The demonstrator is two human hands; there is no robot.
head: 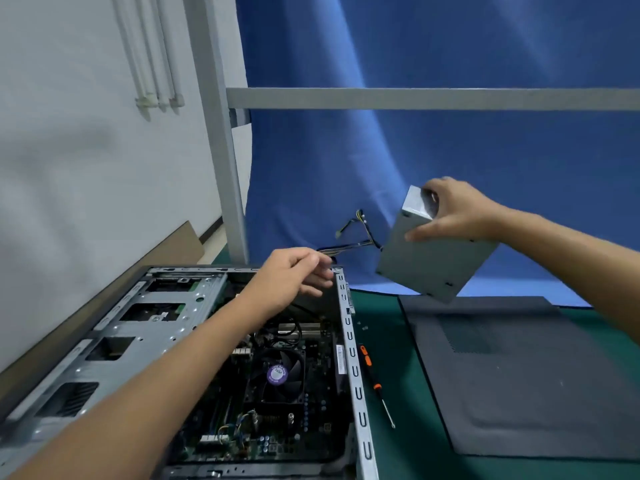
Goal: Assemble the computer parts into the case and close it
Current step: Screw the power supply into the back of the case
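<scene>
The open computer case point(356, 386) lies flat on the green mat, with its motherboard and a black CPU fan point(278, 372) showing inside. My right hand point(450, 213) holds a grey power supply point(429, 258) tilted in the air, above and to the right of the case's far right corner. A bundle of cables point(360, 233) trails from the supply toward the left. My left hand point(294, 275) hovers over the far end of the case, its fingers pinched on the end of those cables.
The dark grey side panel point(519, 386) lies flat to the right of the case. A screwdriver point(377, 386) with orange bands lies between the case and the panel. A few small screws point(363, 327) sit near it. A blue cloth and a grey frame stand behind.
</scene>
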